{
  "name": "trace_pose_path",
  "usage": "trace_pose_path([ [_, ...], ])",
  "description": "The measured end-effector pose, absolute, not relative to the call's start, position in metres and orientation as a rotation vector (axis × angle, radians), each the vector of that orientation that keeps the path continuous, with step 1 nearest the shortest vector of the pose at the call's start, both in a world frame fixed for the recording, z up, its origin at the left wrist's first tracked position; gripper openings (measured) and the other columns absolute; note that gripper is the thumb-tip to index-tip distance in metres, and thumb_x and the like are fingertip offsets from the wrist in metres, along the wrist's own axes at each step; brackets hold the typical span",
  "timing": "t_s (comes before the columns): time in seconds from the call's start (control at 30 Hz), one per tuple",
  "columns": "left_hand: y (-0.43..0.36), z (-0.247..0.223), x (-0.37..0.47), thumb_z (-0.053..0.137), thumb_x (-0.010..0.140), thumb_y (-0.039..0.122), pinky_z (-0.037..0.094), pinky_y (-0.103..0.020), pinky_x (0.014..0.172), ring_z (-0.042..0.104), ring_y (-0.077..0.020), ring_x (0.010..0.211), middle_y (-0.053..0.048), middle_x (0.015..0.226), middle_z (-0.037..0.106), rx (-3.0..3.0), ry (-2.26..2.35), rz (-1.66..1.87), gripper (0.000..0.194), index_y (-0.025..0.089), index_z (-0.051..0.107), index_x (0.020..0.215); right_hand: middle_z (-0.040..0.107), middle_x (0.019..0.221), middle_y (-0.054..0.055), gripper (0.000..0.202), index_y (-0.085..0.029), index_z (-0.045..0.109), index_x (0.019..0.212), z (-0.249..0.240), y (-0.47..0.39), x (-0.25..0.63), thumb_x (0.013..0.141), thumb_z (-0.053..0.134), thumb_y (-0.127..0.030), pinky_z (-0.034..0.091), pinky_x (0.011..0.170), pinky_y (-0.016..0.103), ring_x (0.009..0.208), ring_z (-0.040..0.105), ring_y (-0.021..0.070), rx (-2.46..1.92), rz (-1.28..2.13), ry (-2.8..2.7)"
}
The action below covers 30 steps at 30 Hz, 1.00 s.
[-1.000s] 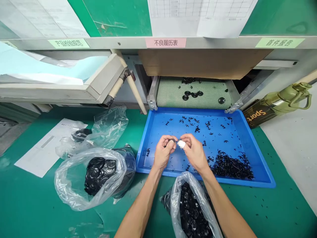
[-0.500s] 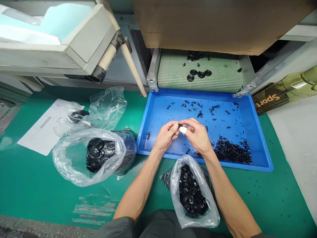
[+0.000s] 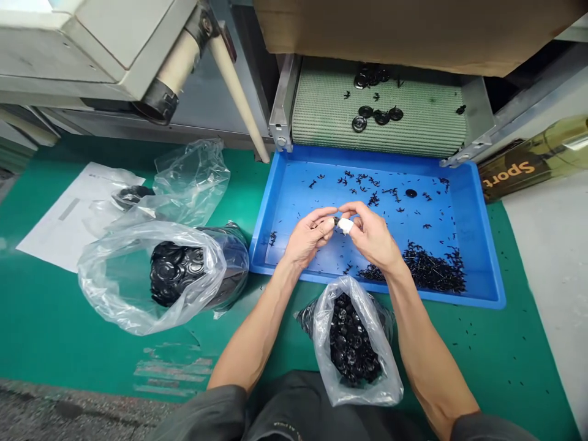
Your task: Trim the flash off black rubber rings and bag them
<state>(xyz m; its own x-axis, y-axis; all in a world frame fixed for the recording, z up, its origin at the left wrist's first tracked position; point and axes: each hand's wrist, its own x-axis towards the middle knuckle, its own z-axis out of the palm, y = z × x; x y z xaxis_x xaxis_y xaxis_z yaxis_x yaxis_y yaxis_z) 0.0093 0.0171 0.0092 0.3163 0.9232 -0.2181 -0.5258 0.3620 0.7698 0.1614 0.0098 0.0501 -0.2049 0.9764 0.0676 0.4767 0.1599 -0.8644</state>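
My left hand (image 3: 311, 236) pinches a small black plastic part (image 3: 335, 220) between thumb and fingers above the blue tray (image 3: 261, 236). From the other side, my right hand (image 3: 371, 236) has its fingertips closed at the same part; white tape wraps one of its digits. Fingers hide most of the part. Below the hands, small black scraps (image 3: 427, 269) lie heaped in the tray's near right, with others scattered about. A round black disc (image 3: 411, 193) rests farther back. Between my forearms stands an open clear bag (image 3: 324, 355) full of small black parts.
A larger clear bag (image 3: 114, 306) of black round parts lies open at left, near a paper sheet (image 3: 50, 214). Behind the tray, a green conveyor belt (image 3: 321, 116) carries several black parts under a cardboard sheet (image 3: 367, 30). A bottle (image 3: 528, 168) lies at right.
A round black disc now shows in the tray's back right, where a dark blur was before. Both hands still meet at the small part, fingers slightly shifted. The view has tilted downward.
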Motion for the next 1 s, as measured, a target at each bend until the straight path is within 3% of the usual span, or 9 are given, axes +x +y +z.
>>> trace_pose_path([
  [0.17,0.019,0.008,0.008,0.076,0.065,0.029,0.017,-0.017,0.039,0.039,-0.0038,0.049,-0.002,0.070,0.059,0.602,0.729,1.080,0.030,0.015,0.066,0.090,0.058,0.103,0.005,0.035,-0.021,0.047,0.116,0.043,0.004,0.170,0.084,0.036,-0.014,0.041,0.060,0.025,0.067,0.050,0.0096,-1.342,1.099,-1.786],
  [0.37,0.019,0.013,0.009,0.078,0.062,0.030,0.017,-0.017,0.038,0.037,-0.0033,0.048,-0.003,0.079,0.063,0.553,0.732,1.145,0.030,0.018,0.061,0.083,0.061,0.081,-0.001,0.050,-0.021,0.032,0.132,0.024,-0.004,0.157,0.083,0.033,-0.012,0.040,0.052,0.021,0.050,0.048,0.0065,-1.367,1.195,-1.686],
  [0.53,0.019,0.014,0.009,0.076,0.065,0.034,0.019,-0.015,0.039,0.039,-0.0042,0.049,-0.002,0.075,0.063,0.538,0.739,1.171,0.031,0.020,0.057,0.085,0.057,0.066,-0.002,0.016,-0.018,0.049,0.096,0.010,-0.005,0.155,0.087,0.037,-0.024,0.035,0.049,0.021,0.049,0.043,0.0068,-1.470,1.146,-1.511],
  [0.7,0.019,0.012,0.008,0.076,0.065,0.031,0.021,-0.016,0.039,0.040,-0.0043,0.050,-0.003,0.079,0.064,0.570,0.721,1.155,0.033,0.019,0.061,0.092,0.051,0.054,-0.005,0.020,-0.018,0.052,0.071,0.002,-0.012,0.168,0.085,0.039,-0.022,0.034,0.052,0.021,0.049,0.045,0.0084,-1.606,1.140,-1.717],
  [0.87,0.019,0.012,0.006,0.073,0.069,0.030,0.021,-0.016,0.038,0.042,-0.0045,0.053,-0.005,0.081,0.063,0.550,0.730,1.159,0.027,0.016,0.064,0.090,0.058,0.058,-0.003,0.022,-0.020,0.056,0.072,-0.006,-0.020,0.182,0.085,0.038,-0.021,0.037,0.055,0.022,0.053,0.053,0.0110,-1.734,1.071,-1.861],
  [1.0,0.019,0.011,0.006,0.075,0.067,0.026,0.021,-0.016,0.039,0.041,-0.0039,0.050,-0.003,0.080,0.064,0.550,0.690,1.176,0.024,0.018,0.063,0.086,0.061,0.063,-0.003,0.027,-0.022,0.062,0.096,-0.001,-0.019,0.187,0.087,0.037,-0.020,0.043,0.058,0.024,0.054,0.056,0.0126,-1.711,0.971,-1.974],
])
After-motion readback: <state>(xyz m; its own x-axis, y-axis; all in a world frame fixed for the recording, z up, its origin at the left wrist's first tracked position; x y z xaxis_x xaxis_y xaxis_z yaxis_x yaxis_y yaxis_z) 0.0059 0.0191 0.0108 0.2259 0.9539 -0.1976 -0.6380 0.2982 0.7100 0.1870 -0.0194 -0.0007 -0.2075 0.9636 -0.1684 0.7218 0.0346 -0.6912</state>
